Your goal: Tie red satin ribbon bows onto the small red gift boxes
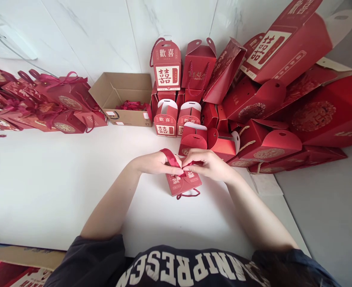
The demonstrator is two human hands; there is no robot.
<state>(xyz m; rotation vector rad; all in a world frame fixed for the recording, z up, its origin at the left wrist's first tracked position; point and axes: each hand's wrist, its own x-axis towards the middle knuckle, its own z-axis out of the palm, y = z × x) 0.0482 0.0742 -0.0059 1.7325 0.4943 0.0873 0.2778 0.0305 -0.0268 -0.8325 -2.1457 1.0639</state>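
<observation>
A small red gift box (184, 184) with a cord handle lies on the white table (53, 187) right in front of me. Both hands meet over its top. My left hand (158, 162) pinches a dark red satin ribbon (172, 158) that loops over its fingers. My right hand (209, 164) pinches the other part of the same ribbon, fingers curled and pressed against the left ones. The ribbon's ends are hidden under my fingers.
An open cardboard carton (122, 99) with red ribbons inside stands at the back. Many empty red gift boxes (254, 99) are piled at the back right. Ribbon-tied boxes (44, 105) lie at the back left. A cardboard box (20, 259) sits at my lower left.
</observation>
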